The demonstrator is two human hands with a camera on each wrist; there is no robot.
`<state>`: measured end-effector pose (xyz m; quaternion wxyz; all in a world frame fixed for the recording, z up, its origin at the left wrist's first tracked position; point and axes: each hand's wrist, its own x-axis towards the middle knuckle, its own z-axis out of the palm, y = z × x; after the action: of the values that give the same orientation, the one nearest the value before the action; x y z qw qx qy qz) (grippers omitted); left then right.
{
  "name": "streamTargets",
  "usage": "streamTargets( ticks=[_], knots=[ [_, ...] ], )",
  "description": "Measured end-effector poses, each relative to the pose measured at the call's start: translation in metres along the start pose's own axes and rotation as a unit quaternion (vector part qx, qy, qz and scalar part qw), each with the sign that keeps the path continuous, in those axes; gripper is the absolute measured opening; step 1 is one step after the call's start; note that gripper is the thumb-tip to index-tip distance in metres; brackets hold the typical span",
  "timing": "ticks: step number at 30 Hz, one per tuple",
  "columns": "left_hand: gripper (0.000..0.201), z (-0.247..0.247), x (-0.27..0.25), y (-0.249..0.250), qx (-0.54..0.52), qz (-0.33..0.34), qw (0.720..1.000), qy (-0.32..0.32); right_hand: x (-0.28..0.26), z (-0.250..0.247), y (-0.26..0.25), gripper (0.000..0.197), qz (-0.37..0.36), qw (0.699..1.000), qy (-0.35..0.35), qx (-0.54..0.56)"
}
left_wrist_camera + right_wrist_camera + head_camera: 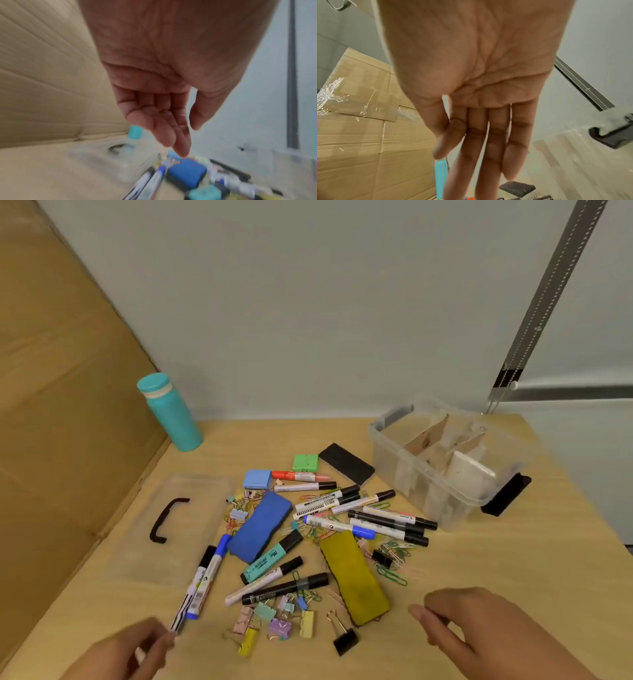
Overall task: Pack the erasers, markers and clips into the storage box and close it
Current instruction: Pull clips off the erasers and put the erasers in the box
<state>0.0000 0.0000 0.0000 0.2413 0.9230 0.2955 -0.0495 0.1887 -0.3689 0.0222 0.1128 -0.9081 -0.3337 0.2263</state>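
**Both hands hovering empty at the near edge of the stationery pile**

While the heap of erasers, markers and clips is lying spread across the middle of the wooden table (pixel 513 577), both hands are hanging over its near edge, holding nothing. The left hand (pixel 133 652) is sitting at the near left, its fingers loosely extended and apart from the thumb in the left wrist view, with the tips of two white markers (pixel 202 587) lying just beyond it. The right hand (pixel 479 628) is hovering at the near right, fingers straight and side by side in the right wrist view, near the yellow eraser (pixel 354 577) and a black binder clip (pixel 345 641).

The storage box (pixel 442 484) is standing open at the far right of the table, well apart from both hands. It is clear plastic with cardboard dividers inside and a black latch on its right end. Its clear lid (pixel 191 529), with a black handle, is lying flat on the left side of the table, beyond the left hand.

In the pile, a blue eraser (pixel 260 527) is lying in the middle and a black eraser (pixel 346 463) at the far side, near the box. Pastel binder clips (pixel 274 621) are clustering at the near edge between the hands, and coloured paper clips (pixel 394 563) are lying scattered to the right of the yellow eraser. A teal bottle (pixel 171 412) is standing at the far left beside a cardboard wall (pixel 61 405).
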Motion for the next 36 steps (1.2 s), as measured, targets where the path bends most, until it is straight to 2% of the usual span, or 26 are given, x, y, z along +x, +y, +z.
streamTargets(
  ticks=[2, 4, 6, 7, 8, 9, 10, 12, 14, 16, 21, 24, 26, 29, 33, 36],
  knots=[
    [0.018, -0.005, 0.023, 0.037, -0.027, 0.042, 0.999, 0.017, 0.015, -0.002, -0.004, 0.09, -0.005, 0.998, 0.058, 0.011],
    [0.012, -0.008, 0.049, 0.063, -0.013, 0.107, 0.994, 0.021, 0.033, -0.003, -0.011, 0.061, -0.011, 0.996, 0.092, 0.007],
    [0.009, -0.004, 0.082, 0.08, -0.029, 0.136, 0.99, 0.013, 0.059, 0.003, -0.021, 0.033, -0.011, 0.994, 0.108, 0.0],
    [0.009, 0.004, 0.101, 0.085, -0.037, 0.143, 0.989, -0.004, 0.073, 0.008, -0.026, 0.021, -0.003, 0.996, 0.094, -0.011],
    [0.007, 0.015, 0.118, 0.088, -0.028, 0.144, 0.989, -0.031, 0.087, 0.015, -0.03, 0.023, 0.01, 0.997, 0.072, -0.02],
    [0.008, 0.024, 0.134, 0.092, -0.009, 0.147, 0.988, -0.052, 0.099, 0.024, -0.033, 0.043, 0.034, 0.998, 0.028, -0.033],
    [0.016, 0.033, 0.149, 0.094, 0.019, 0.154, 0.986, -0.067, 0.111, 0.034, -0.035, 0.061, 0.051, 0.998, -0.007, -0.046],
    [0.035, 0.046, 0.17, 0.097, 0.065, 0.159, 0.981, -0.087, 0.128, 0.048, -0.042, 0.077, 0.07, 0.994, -0.032, -0.072],
    [0.049, 0.052, 0.182, 0.101, 0.104, 0.16, 0.976, -0.103, 0.138, 0.056, -0.049, 0.082, 0.075, 0.993, -0.029, -0.083],
    [0.053, 0.056, 0.19, 0.102, 0.146, 0.161, 0.97, -0.112, 0.145, 0.06, -0.052, 0.081, 0.086, 0.99, -0.039, -0.108],
    [0.039, 0.059, 0.202, 0.101, 0.176, 0.187, 0.961, -0.099, 0.149, 0.064, -0.049, 0.074, 0.064, 0.99, -0.04, -0.12],
    [0.039, 0.061, 0.211, 0.103, 0.187, 0.185, 0.959, -0.105, 0.147, 0.059, -0.042, 0.071, 0.047, 0.997, -0.033, -0.054],
    [0.041, 0.064, 0.214, 0.105, 0.213, 0.188, 0.952, -0.113, 0.145, 0.051, -0.037, 0.069, 0.053, 0.998, -0.025, 0.028],
    [0.048, 0.064, 0.215, 0.105, 0.237, 0.195, 0.944, -0.121, 0.145, 0.036, -0.033, 0.062, 0.073, 0.983, 0.015, 0.169],
    [0.042, 0.053, 0.217, 0.096, 0.142, 0.206, 0.953, -0.171, 0.142, 0.016, -0.035, 0.04, 0.081, 0.931, 0.078, 0.348],
    [0.041, 0.036, 0.216, 0.087, 0.018, 0.223, 0.961, -0.161, 0.139, 0.006, -0.037, 0.036, 0.092, 0.855, 0.104, 0.5]
  ],
)
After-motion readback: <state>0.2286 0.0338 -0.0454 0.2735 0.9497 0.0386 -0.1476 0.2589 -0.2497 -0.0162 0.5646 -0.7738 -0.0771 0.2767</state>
